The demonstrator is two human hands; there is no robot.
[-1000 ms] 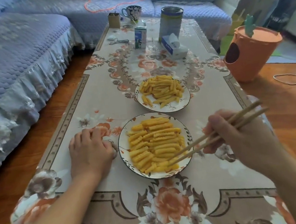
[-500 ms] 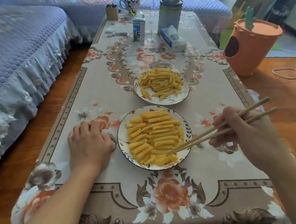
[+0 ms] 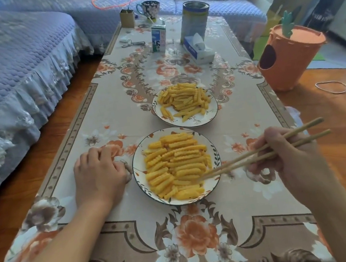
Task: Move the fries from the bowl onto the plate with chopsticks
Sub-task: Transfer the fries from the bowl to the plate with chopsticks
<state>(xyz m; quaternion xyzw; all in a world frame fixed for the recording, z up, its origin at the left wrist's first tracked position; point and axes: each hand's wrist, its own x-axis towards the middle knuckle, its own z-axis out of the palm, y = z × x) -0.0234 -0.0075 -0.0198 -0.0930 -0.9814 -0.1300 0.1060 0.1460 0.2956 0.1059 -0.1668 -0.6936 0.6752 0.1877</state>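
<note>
Right hand (image 3: 294, 157) grips chopsticks (image 3: 262, 154), tips among fries (image 3: 177, 166) in the near bowl (image 3: 139, 177); left hand (image 3: 100, 176) rests loosely curled on the surface; best to pinch one fry mid-length, lift level toward the far plate (image 3: 212, 113).

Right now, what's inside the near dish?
Crinkle-cut fries piled across the near dish, chopsticks tips resting among them. The dish floor beneath the pile is mostly covered.
</note>
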